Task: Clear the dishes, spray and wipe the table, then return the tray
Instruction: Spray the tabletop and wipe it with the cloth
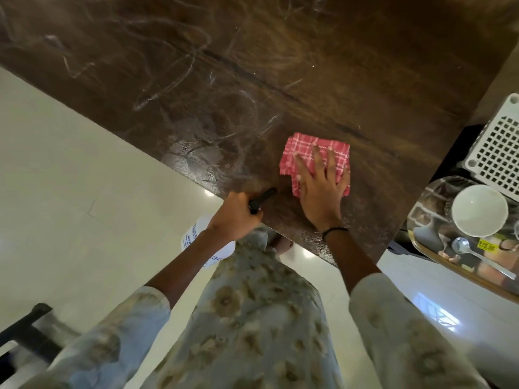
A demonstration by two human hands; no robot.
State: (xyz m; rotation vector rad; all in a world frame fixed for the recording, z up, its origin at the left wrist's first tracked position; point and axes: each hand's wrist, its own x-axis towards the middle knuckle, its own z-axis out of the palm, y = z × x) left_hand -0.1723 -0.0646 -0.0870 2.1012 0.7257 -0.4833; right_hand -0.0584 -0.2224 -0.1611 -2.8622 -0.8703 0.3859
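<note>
A steel tray [438,256] right of the table [252,80] holds a white bowl [479,210] and a spoon [463,247]. On the dark, streaked table, the right hand [320,189] presses flat, fingers spread, on a folded red checked cloth [302,153]. The left hand [234,217] grips a white spray bottle [202,237] at the table's near edge.

Cloth [314,155] on table [280,66], tray [438,259] rt.

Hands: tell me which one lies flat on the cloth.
The right hand, fingers spread flat on the red checked cloth. The left hand instead grips the spray bottle.
</note>
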